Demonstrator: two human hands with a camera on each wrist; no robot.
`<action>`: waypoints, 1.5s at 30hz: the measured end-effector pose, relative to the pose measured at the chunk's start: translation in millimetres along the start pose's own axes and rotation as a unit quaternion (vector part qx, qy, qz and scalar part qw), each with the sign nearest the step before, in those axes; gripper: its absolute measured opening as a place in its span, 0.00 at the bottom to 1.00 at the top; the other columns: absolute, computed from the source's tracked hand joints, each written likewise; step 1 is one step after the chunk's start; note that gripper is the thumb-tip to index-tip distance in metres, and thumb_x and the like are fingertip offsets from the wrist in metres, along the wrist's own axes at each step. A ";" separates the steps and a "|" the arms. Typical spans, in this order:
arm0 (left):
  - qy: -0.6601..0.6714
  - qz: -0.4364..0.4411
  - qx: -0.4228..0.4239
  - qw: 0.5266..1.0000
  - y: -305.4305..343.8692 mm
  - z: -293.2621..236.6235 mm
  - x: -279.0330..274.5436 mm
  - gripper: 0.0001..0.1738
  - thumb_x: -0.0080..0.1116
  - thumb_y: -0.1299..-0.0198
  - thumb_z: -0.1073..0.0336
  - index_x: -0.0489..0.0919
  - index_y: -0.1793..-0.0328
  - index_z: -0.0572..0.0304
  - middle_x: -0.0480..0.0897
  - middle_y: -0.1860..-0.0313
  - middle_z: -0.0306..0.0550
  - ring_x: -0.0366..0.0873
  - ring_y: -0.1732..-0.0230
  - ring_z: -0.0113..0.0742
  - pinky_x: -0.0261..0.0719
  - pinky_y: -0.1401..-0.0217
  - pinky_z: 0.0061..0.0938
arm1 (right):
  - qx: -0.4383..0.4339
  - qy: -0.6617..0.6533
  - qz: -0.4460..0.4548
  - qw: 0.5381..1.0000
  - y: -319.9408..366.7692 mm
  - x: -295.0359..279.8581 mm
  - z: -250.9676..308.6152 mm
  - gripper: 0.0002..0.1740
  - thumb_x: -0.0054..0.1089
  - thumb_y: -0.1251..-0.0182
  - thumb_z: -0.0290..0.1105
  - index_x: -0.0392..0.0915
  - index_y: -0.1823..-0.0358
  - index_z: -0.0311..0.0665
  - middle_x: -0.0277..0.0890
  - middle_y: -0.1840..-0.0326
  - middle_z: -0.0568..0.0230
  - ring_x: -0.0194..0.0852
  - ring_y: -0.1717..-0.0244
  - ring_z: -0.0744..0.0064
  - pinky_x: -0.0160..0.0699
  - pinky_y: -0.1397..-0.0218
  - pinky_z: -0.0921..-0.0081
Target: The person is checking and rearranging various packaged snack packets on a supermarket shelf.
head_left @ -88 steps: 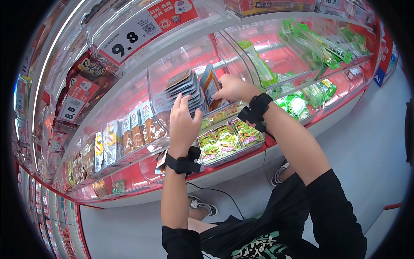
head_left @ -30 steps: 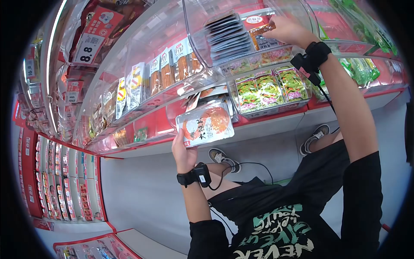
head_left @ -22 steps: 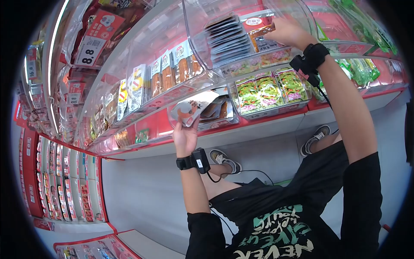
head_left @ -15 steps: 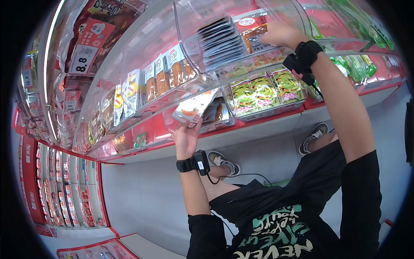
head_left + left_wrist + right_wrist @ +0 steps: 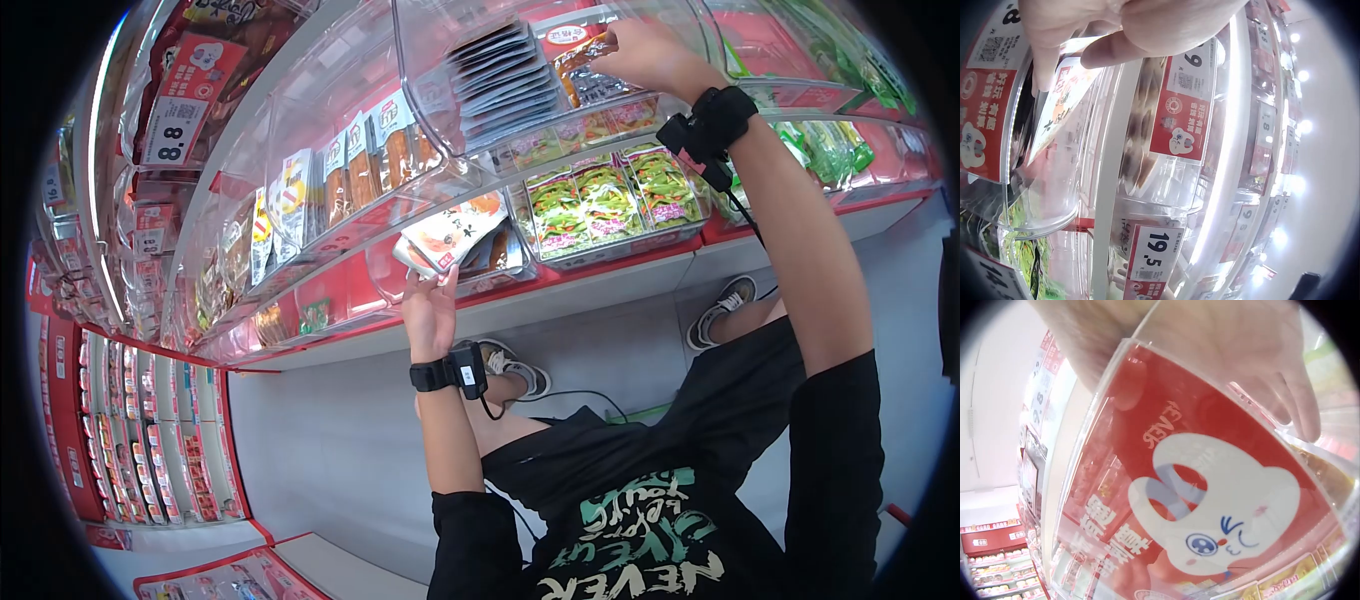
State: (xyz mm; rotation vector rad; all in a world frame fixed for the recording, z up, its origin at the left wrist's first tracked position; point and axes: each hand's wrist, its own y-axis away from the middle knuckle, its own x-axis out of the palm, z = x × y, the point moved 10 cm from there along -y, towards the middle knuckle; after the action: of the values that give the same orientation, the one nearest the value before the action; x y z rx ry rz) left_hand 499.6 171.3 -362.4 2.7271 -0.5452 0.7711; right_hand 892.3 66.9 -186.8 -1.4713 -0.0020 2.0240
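In the head view my left hand (image 5: 431, 318) pinches the near edge of a white flat snack packet (image 5: 455, 230) with an orange food picture. The packet lies tilted over darker packets in a lower clear bin (image 5: 528, 268). In the left wrist view the thumb and fingers hold the same packet (image 5: 1063, 106). My right hand (image 5: 655, 60) reaches into the upper clear bin and holds the side of a packet (image 5: 595, 85) with brown food showing. A row of dark-edged packets (image 5: 503, 85) stands left of it. A red price card (image 5: 1147, 419) covers part of the right wrist view.
Green snack packs (image 5: 585, 210) fill the bin right of the white packet. Brown stick packs (image 5: 365, 165) stand in the shelf bin at left. A price card (image 5: 180, 105) hangs at upper left. Clear bin walls and a red shelf edge (image 5: 345, 330) run around the hands.
My left hand has moved from the upper bin down to the lower one, bringing the white packet in over the darker packets. My right hand stays at its packet in the upper bin.
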 end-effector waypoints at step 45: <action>-0.810 0.385 0.298 0.327 -20.1 -30.4 342.6 0.30 0.63 0.45 0.51 0.73 0.35 0.44 0.59 0.28 0.66 0.62 0.31 0.58 0.61 0.30 0.36 | -0.113 -0.082 -0.049 0.989 14.4 -18.4 28.3 0.16 0.57 0.46 0.37 0.82 0.60 0.35 0.80 0.72 0.55 0.80 0.68 0.59 0.78 0.62 0.67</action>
State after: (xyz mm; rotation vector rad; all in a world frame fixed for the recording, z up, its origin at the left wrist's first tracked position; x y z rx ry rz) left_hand 764.8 102.4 -153.5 2.3309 -2.1373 -2.7171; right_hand 864.4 56.3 -165.4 -1.4018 -0.3759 2.1130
